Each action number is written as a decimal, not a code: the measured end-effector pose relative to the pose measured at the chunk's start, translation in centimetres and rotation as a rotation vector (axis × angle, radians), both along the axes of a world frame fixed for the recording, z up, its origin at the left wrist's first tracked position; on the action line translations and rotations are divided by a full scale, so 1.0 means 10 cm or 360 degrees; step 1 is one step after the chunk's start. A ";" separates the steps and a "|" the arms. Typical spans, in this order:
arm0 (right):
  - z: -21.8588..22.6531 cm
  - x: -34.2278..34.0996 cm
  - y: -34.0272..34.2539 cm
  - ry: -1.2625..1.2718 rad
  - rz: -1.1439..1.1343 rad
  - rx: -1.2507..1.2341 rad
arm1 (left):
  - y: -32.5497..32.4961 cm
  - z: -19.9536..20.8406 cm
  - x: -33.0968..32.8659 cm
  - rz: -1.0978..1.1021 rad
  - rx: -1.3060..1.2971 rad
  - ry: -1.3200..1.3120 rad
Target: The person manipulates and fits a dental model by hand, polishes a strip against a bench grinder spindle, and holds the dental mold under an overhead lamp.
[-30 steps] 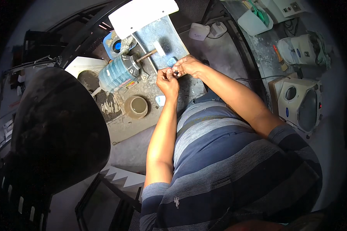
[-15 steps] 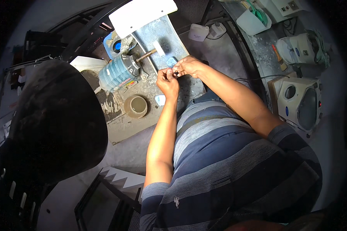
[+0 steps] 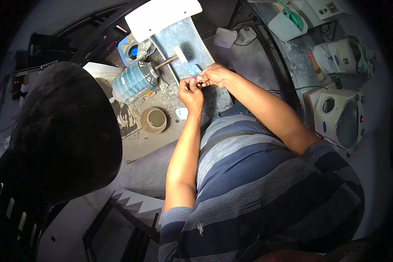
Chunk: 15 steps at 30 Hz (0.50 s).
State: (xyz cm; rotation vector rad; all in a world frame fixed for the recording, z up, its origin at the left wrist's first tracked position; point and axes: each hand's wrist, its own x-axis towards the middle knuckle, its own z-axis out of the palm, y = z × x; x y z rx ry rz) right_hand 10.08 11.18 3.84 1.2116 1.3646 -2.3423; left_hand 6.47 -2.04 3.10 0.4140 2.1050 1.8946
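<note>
My left hand and my right hand meet at the near end of a shallow grey-blue tray. Thumbs and fingers of both are closed in a pinch around something small, mostly hidden; its kind does not show. Just beyond my fingertips a light-blue piece lies in the tray. Above it a white wheel sits on the end of a metal shaft. The shaft comes out of a machine under a clear blue plastic bottle. Beside my left wrist rests a small white-and-blue piece.
A round bowl stands on the dusty bench left of my forearm. A large black rounded shape fills the left side. A white panel covers the tray's far end. At right, a side counter holds a boxy white machine.
My hands stay together in nearly the same place, with only a slight shift of the fingers. The view itself has moved a little.
</note>
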 end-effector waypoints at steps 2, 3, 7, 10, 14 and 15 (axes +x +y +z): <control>0.00 -0.01 -0.01 -0.0004 0.0002 -0.0026 | 0.00 -0.03 0.00 0.0002 0.0001 0.0002; -0.01 -0.01 -0.01 -0.0004 0.0019 0.0063 | 0.01 -0.05 0.00 0.0034 0.0059 -0.0082; -0.12 -0.04 -0.06 0.0312 0.0154 0.0596 | 0.09 -0.19 -0.03 0.0145 0.0383 -0.0498; -0.20 -0.02 -0.04 0.0430 0.0244 0.0575 | 0.17 -0.27 -0.09 0.0266 0.0495 -0.0766; -0.32 -0.14 0.14 0.0396 0.0213 0.0648 | 0.28 -0.31 -0.14 0.0277 0.0737 -0.1133; -0.36 -0.17 0.20 0.0367 0.0180 0.0645 | 0.34 -0.29 -0.15 0.0286 0.0752 -0.1218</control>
